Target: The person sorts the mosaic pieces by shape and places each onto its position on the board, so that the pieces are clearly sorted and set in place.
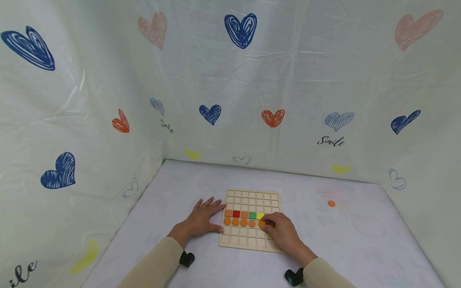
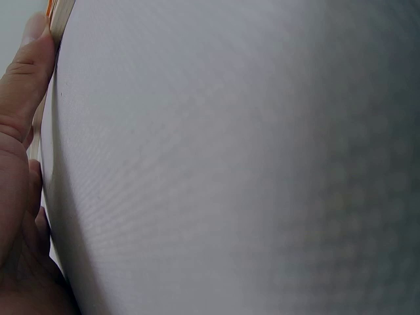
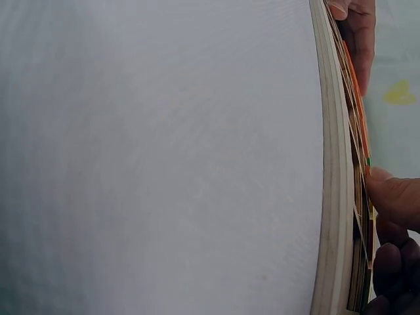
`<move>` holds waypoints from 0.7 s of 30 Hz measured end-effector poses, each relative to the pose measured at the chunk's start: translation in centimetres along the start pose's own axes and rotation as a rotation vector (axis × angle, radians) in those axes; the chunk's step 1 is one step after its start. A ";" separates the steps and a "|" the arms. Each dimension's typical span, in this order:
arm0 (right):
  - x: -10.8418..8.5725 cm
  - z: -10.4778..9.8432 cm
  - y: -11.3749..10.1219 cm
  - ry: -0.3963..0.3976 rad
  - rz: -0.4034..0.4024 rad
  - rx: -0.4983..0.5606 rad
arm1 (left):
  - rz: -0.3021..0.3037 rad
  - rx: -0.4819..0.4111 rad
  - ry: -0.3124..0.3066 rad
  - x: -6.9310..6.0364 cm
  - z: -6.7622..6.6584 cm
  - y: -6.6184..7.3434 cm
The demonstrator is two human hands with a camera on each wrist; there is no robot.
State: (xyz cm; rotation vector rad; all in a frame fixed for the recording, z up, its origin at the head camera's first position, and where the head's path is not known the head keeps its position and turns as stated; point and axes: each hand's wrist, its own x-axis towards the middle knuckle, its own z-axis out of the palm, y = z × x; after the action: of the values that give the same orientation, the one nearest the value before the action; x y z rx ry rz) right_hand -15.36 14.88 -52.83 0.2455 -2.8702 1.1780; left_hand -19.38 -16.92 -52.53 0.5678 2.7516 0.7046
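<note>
A wooden grid board (image 1: 248, 241) lies flat on the table. One row of cells holds colored square tiles, among them a red tile (image 1: 236, 214), a green tile (image 1: 252, 215) and a yellow tile (image 1: 260, 216). Just below runs a row of orange discs. My right hand (image 1: 284, 234) pinches the orange disc (image 1: 261, 224) at that row's right end, and its fingers hide the cells farther right. With fingers spread, my left hand (image 1: 199, 219) rests at the board's left edge; its thumb (image 2: 29, 72) touches the edge in the left wrist view.
A loose orange disc (image 1: 331, 203) lies on the white-covered table (image 1: 345, 248), right of the board. White curtains (image 1: 288, 80) printed with hearts stand behind and to the sides. Dark wrist devices show at the left cuff (image 1: 186, 259) and the right cuff (image 1: 294, 277).
</note>
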 end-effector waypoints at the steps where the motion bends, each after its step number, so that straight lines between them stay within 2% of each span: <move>1: 0.0 0.0 0.0 0.001 0.000 -0.004 | 0.000 0.001 0.001 0.0 0.0 0.0; 21: -0.1 0.1 -0.2 0.003 -0.009 0.010 | 0.007 0.003 0.008 0.0 0.0 0.0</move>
State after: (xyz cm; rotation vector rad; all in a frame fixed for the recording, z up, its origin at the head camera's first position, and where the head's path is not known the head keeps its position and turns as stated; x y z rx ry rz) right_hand -15.24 14.65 -52.75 0.2567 -2.8582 1.1910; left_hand -19.40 -16.88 -52.49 0.5773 2.7598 0.7055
